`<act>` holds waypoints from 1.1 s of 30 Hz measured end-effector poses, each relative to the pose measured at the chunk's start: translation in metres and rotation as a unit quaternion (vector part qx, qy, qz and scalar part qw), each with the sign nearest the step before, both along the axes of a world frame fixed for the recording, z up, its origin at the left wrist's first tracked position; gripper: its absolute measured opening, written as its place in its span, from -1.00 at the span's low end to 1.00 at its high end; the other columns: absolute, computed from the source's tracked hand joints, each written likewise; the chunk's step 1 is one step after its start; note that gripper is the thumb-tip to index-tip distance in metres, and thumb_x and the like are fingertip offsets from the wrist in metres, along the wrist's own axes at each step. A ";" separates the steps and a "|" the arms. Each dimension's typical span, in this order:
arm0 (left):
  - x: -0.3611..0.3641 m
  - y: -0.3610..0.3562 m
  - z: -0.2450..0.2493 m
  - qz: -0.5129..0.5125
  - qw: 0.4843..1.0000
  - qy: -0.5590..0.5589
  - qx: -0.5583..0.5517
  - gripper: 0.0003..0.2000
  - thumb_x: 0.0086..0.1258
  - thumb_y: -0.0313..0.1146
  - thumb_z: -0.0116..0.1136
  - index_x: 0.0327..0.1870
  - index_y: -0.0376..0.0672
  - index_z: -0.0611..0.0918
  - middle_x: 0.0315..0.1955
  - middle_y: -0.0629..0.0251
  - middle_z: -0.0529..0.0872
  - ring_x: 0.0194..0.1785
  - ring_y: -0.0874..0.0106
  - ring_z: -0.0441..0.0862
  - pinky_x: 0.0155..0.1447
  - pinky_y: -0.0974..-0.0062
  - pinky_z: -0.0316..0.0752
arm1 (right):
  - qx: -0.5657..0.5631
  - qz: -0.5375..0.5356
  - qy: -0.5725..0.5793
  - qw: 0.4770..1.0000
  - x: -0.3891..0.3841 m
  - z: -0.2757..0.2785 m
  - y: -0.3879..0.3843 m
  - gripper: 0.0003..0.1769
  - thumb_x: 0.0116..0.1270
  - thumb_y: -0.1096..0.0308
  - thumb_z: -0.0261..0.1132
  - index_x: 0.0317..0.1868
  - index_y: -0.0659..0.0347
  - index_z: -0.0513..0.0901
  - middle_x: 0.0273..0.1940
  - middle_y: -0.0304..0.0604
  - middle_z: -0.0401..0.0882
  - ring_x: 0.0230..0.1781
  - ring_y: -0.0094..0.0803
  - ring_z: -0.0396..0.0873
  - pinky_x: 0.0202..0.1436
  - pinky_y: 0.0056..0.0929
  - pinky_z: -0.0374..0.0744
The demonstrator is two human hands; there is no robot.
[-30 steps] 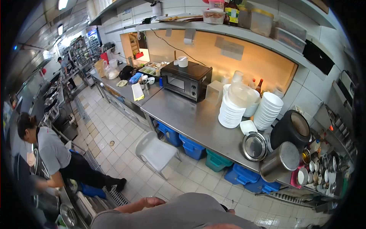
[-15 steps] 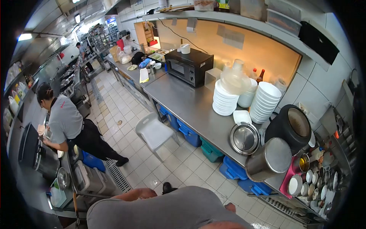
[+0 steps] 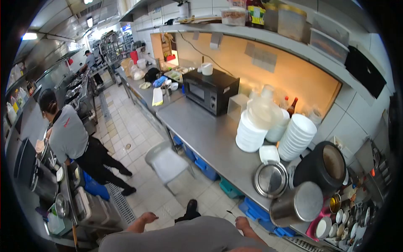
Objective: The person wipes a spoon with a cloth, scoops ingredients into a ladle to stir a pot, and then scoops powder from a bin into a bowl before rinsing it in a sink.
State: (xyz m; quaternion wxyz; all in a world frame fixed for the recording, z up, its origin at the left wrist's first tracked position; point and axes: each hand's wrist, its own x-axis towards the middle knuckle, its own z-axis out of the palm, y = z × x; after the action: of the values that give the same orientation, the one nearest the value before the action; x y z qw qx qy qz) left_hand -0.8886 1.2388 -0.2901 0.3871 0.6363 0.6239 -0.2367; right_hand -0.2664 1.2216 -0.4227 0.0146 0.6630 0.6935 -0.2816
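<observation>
My left hand (image 3: 147, 217) hangs low in front of my grey shirt, over the tiled floor. Its fingers are curled together, and nothing shows in them. On the other side of my body, my right hand (image 3: 242, 223) is closed around a thin dark object (image 3: 231, 213), whose tip juts out to the left; it is too small to name. Neither hand touches the steel counter (image 3: 197, 130). Between my hands, one dark shoe (image 3: 192, 206) shows on the floor.
A grey plastic chair (image 3: 166, 164) stands ahead. Along the counter are a black oven (image 3: 201, 96), stacked white bowls (image 3: 298, 136) and a steel pot (image 3: 300, 201), with blue bins (image 3: 205, 168) beneath. A co-worker (image 3: 69, 130) stands at the left counter; another person (image 3: 89, 61) is farther off.
Both my hands have come more fully into view, and the thin dark object now shows at the right one. My shoe is farther forward. The co-worker at left has shifted stance.
</observation>
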 end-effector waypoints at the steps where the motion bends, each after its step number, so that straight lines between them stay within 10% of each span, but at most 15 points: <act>1: -0.006 0.009 -0.012 0.207 0.977 -0.043 -0.005 -0.47 0.40 0.02 0.16 0.26 -0.16 0.57 0.27 0.07 0.55 0.24 0.20 0.58 0.30 0.30 0.48 | -0.003 -0.032 0.113 0.993 -0.011 0.006 0.012 -0.74 0.10 0.24 0.23 -0.23 0.04 0.77 -0.17 0.03 0.71 -0.07 -0.09 0.66 0.02 -0.24 0.59; 4: 0.016 0.067 0.000 0.451 0.879 -0.149 -0.036 -0.46 0.39 0.06 0.16 0.23 -0.14 0.60 0.18 0.06 0.62 0.23 0.19 0.58 0.29 0.28 0.49 | -0.114 -0.185 0.075 0.973 -0.040 0.031 0.040 -0.76 0.19 0.17 0.24 -0.29 0.06 0.78 -0.14 0.02 0.72 -0.02 -0.07 0.65 0.11 -0.15 0.59; 7: 0.006 0.140 0.014 0.267 0.960 -0.072 -0.028 -0.45 0.35 0.07 0.21 0.22 -0.14 0.61 0.08 0.05 0.68 0.21 0.20 0.60 0.25 0.28 0.50 | -0.121 -0.224 0.073 0.964 -0.063 0.054 0.071 -0.76 0.19 0.17 0.24 -0.29 0.06 0.78 -0.14 0.02 0.72 -0.02 -0.08 0.65 0.10 -0.15 0.59; 9: -0.008 0.211 -0.018 -0.041 0.977 -0.141 0.155 -0.46 0.30 0.06 0.28 0.18 -0.12 0.62 -0.03 0.05 0.73 0.08 0.24 0.67 0.11 0.29 0.59 | -0.115 -0.240 0.073 0.961 -0.069 0.067 0.099 -0.76 0.19 0.18 0.24 -0.29 0.06 0.78 -0.15 0.02 0.72 -0.03 -0.08 0.65 0.10 -0.15 0.59; 11: -0.013 0.293 0.013 0.037 0.954 -0.192 0.227 -0.51 0.29 0.02 0.31 0.14 -0.08 0.65 -0.02 0.06 0.72 0.01 0.23 0.69 0.10 0.29 0.59 | -0.107 -0.253 0.079 0.958 -0.072 0.078 0.123 -0.76 0.19 0.18 0.24 -0.29 0.06 0.78 -0.15 0.01 0.72 -0.03 -0.08 0.66 0.10 -0.15 0.59; 13: 0.018 0.373 0.145 0.125 0.938 -0.193 0.258 -0.53 0.26 -0.08 0.37 0.13 -0.11 0.64 -0.31 0.05 0.77 -0.23 0.27 0.70 -0.04 0.27 0.59 | -0.093 -0.262 0.088 0.956 -0.070 0.088 0.154 -0.76 0.19 0.18 0.24 -0.29 0.06 0.78 -0.15 0.01 0.72 -0.03 -0.08 0.66 0.09 -0.15 0.59; 18: -0.007 0.570 0.335 0.114 0.786 -0.409 0.450 -0.68 0.43 -0.40 0.16 0.18 -0.19 0.58 -0.06 0.27 0.73 -0.05 0.47 0.64 0.08 0.46 0.55 | -0.062 -0.259 0.099 0.959 -0.063 0.111 0.235 -0.76 0.19 0.18 0.25 -0.28 0.07 0.78 -0.16 0.01 0.72 -0.04 -0.09 0.66 0.08 -0.15 0.59; 23: 0.006 0.676 0.602 -0.052 0.697 -0.195 0.689 -0.72 0.44 -0.34 0.17 0.09 -0.24 0.64 -0.18 0.22 0.76 -0.07 0.43 0.66 0.01 0.42 0.55 | -0.039 -0.254 0.105 0.961 -0.072 0.137 0.306 -0.77 0.19 0.19 0.25 -0.28 0.07 0.78 -0.17 0.00 0.72 -0.05 -0.09 0.66 0.07 -0.15 0.60; 27: 0.010 0.807 0.721 -0.104 0.546 -0.266 0.787 -0.70 0.46 -0.24 0.12 0.04 -0.26 0.67 -0.19 0.12 0.77 -0.10 0.45 0.67 0.02 0.45 0.53 | -0.026 -0.274 0.104 0.956 -0.094 0.157 0.354 -0.77 0.19 0.19 0.25 -0.28 0.07 0.78 -0.17 0.00 0.72 -0.05 -0.10 0.67 0.06 -0.15 0.60; 33: 0.053 0.966 0.785 -0.110 0.573 -0.308 0.752 -0.73 0.39 -0.37 0.06 0.02 -0.15 0.71 -0.12 0.16 0.78 -0.03 0.33 0.70 0.12 0.42 0.52 | -0.016 -0.337 0.102 0.936 -0.132 0.185 0.400 -0.77 0.19 0.20 0.25 -0.27 0.07 0.78 -0.18 0.00 0.72 -0.06 -0.10 0.67 0.05 -0.15 0.60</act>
State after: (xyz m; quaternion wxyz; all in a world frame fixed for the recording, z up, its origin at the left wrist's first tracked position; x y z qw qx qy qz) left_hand -0.8360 2.2049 0.4953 -0.0900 0.7968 0.3460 0.4871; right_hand -0.3985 1.6214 -0.2374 -0.1410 0.8254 0.4222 -0.3472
